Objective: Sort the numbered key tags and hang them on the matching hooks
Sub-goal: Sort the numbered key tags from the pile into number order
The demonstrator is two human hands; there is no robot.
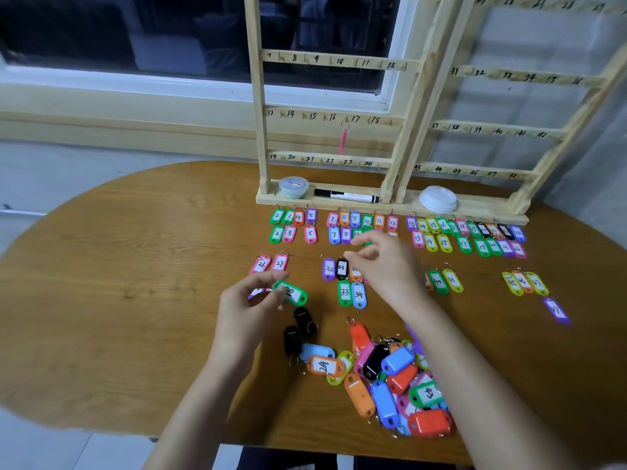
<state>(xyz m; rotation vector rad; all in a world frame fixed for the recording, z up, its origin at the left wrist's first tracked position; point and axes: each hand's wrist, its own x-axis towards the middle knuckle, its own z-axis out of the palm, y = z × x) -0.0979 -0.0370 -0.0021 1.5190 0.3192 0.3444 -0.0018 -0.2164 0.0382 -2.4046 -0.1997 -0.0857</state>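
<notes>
- The left hand [251,308], left of centre in the frame, pinches a green tag [292,294] by one end between thumb and forefinger. The tag sits just above the desk [135,266], label up.
- Its number is blurred and looks like 28, so check it before setting the tag down.
- If it is 28, I judge it belongs just right of the pink 26 tag [261,264] and pink 27 tag [280,262], which lie directly above the hand.
- Lay it flat with the ring toward the rack like its neighbours, beside 27 but not overlapping it. Leave room before the purple 32 tag [328,269] for the numbers still missing.
- The right hand [383,262], at centre, hovers over the sorted rows [339,228] with its fingers [359,239] loosely extended. I see nothing held in it.
- The right forearm passes over the unsorted heap [390,378] at lower right, so lift it, don't drag it, or tags will scatter into the rows.
- Many heap tags lie face down, so turn each one over before placing it.
- The wooden rack [325,59] fills the upper right. Only one pink tag [343,141] hangs there, near hook 17, so hanging has barely begun.
</notes>
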